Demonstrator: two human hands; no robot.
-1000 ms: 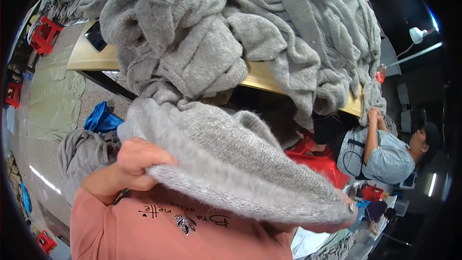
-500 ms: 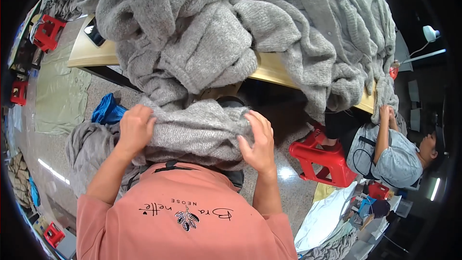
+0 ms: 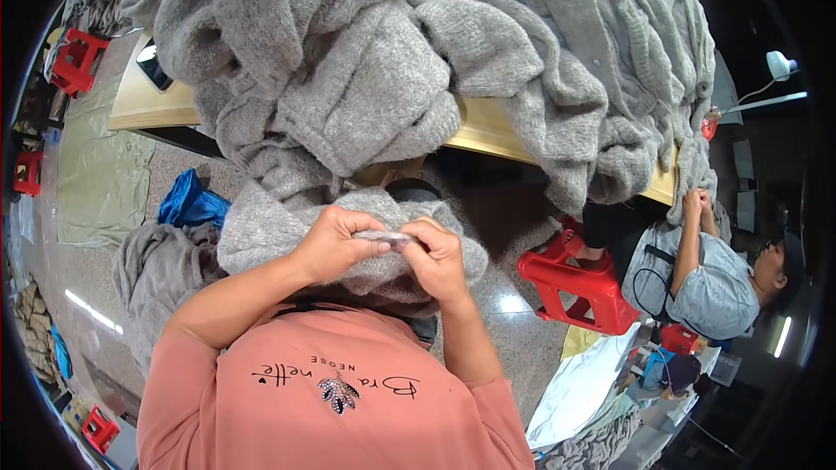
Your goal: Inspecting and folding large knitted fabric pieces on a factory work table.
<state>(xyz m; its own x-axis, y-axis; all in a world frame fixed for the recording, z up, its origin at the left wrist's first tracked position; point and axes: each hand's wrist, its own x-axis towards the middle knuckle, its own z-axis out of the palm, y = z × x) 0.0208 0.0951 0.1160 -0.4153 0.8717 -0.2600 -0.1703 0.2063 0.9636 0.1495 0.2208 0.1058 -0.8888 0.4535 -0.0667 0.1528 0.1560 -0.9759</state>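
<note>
A grey knitted garment (image 3: 270, 226) lies bunched across my lap, below the table edge. My left hand (image 3: 340, 242) and my right hand (image 3: 433, 254) meet over its middle, almost touching. Both pinch a narrow fold of the grey knit between thumbs and fingers. The fold stretches in a short line from one hand to the other. Some of the garment behind and beneath my hands hangs loose, and my fingers hide part of the gripped edge.
A large heap of grey knitwear (image 3: 366, 78) covers the wooden table (image 3: 492, 126) ahead. A phone (image 3: 152, 67) lies at its left end. On the right are a red stool (image 3: 579, 287) and a seated co-worker (image 3: 710, 287). Blue cloth (image 3: 192, 200) lies at left.
My hands have come together from opposite sides of the garment and now pinch a fold between them. The garment has bunched up around them.
</note>
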